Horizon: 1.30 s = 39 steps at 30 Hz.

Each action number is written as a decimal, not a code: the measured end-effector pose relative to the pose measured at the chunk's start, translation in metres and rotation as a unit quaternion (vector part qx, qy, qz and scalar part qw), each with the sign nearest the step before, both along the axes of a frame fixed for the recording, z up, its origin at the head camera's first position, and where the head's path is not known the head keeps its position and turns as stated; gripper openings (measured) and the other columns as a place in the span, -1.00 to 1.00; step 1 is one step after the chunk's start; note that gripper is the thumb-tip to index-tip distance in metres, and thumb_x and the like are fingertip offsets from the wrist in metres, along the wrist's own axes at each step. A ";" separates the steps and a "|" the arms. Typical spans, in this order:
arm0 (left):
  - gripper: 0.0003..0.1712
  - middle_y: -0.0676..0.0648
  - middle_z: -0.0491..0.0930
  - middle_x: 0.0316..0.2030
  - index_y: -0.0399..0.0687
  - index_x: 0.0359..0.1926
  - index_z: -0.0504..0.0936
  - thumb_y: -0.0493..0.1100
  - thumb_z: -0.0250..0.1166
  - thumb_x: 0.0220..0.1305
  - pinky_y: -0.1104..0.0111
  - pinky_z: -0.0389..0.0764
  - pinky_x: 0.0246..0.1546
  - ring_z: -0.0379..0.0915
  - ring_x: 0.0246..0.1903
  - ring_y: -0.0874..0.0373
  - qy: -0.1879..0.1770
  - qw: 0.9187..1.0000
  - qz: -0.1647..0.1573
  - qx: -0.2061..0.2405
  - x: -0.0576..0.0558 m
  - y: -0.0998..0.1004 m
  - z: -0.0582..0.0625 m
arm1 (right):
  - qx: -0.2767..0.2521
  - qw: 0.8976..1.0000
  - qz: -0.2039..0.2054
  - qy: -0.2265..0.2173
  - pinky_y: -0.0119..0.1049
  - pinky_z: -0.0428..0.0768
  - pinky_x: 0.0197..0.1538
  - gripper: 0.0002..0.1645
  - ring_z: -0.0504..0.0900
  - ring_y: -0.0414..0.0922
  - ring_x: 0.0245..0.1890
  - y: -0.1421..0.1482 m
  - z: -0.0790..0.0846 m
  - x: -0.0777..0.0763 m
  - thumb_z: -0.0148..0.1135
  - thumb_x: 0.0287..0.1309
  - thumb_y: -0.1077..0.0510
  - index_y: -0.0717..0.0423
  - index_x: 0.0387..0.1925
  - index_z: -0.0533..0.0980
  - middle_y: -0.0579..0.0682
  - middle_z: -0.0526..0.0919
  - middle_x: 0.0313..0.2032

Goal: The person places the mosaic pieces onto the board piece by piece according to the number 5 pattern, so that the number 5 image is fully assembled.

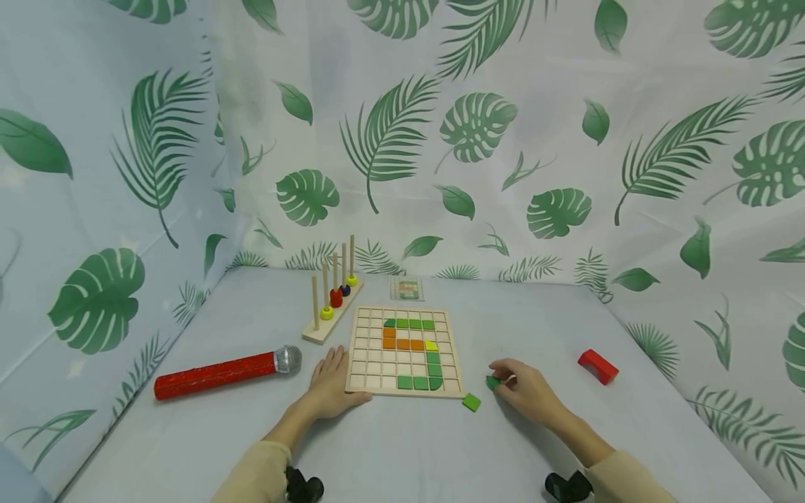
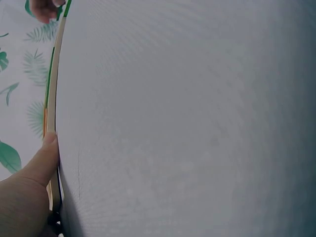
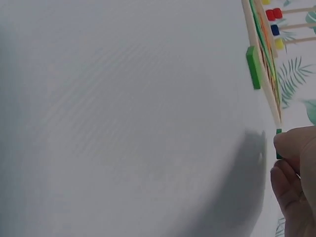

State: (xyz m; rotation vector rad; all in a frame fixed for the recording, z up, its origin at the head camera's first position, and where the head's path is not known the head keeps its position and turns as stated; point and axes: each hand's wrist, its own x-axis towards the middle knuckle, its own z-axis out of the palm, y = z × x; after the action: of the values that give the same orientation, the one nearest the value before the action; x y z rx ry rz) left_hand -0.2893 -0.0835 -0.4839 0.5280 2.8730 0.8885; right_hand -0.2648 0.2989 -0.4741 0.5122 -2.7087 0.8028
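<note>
A wooden grid board (image 1: 372, 355) lies in the middle of the table, with a winding path of green, orange and yellow tiles set in its squares. My left hand (image 1: 328, 390) rests at the board's near left corner, fingers straight along its left side. In the left wrist view its thumb (image 2: 42, 160) lies against the board's edge. Right of the board, my right hand (image 1: 527, 392) pinches a small dark green tile (image 1: 492, 382) between thumb and fingers, partly hidden by them. One light green tile (image 1: 471, 402) lies loose by the near right corner.
Behind the board is a small pattern card (image 1: 407, 288). A bead rack (image 1: 319, 334) with upright pegs stands back left. To the left lies a red microphone (image 1: 216, 376); to the right, a red notched block (image 1: 599, 367). Leaf-printed cloth (image 1: 402, 161) hangs behind.
</note>
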 end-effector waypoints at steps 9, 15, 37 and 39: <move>0.16 -0.41 -0.14 0.41 -0.46 0.40 -0.05 0.22 0.32 0.11 -0.05 -0.25 0.35 -0.35 0.40 -0.24 0.001 1.000 0.000 -0.002 -0.001 -0.001 -0.001 | -0.030 0.999 -0.006 0.011 -0.34 0.61 -0.26 -0.56 0.58 -0.13 -0.30 -0.040 0.004 -0.014 0.32 -0.13 0.47 0.28 -0.10 0.52 -0.03 0.59 -0.34; 0.15 -0.41 -0.15 0.40 -0.46 0.39 -0.05 0.21 0.31 0.11 -0.06 -0.25 0.35 -0.35 0.40 -0.25 0.002 1.000 -0.002 0.002 0.000 -0.002 -0.003 | -0.055 0.998 0.028 0.032 -0.35 0.62 -0.24 -0.59 0.59 -0.12 -0.28 -0.065 0.002 -0.023 0.34 -0.11 0.47 0.29 -0.12 0.52 0.00 0.61 -0.32; 0.15 -0.39 -0.15 0.41 -0.44 0.40 -0.06 0.21 0.30 0.12 -0.03 -0.26 0.35 -0.37 0.41 -0.22 -0.003 1.000 -0.002 -0.004 -0.002 -0.002 0.000 | -0.088 0.991 0.098 0.035 -0.35 0.62 -0.25 -0.66 0.59 -0.12 -0.30 -0.139 -0.002 -0.030 0.30 -0.07 0.48 0.33 -0.16 0.53 0.02 0.64 -0.29; 0.15 -0.40 -0.15 0.41 -0.44 0.40 -0.06 0.22 0.30 0.12 -0.04 -0.26 0.35 -0.36 0.41 -0.22 -0.002 1.000 -0.003 -0.006 -0.002 -0.002 0.000 | -0.084 0.990 0.103 0.036 -0.36 0.62 -0.24 -0.65 0.59 -0.11 -0.28 -0.143 -0.004 -0.029 0.29 -0.06 0.48 0.32 -0.15 0.52 0.02 0.63 -0.28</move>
State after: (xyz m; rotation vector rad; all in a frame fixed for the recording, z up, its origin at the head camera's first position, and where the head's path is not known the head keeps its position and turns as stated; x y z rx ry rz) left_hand -0.2913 -0.0857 -0.4835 0.5324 2.8692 0.8705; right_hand -0.2942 0.1564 -0.4778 0.7741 -2.5216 1.0331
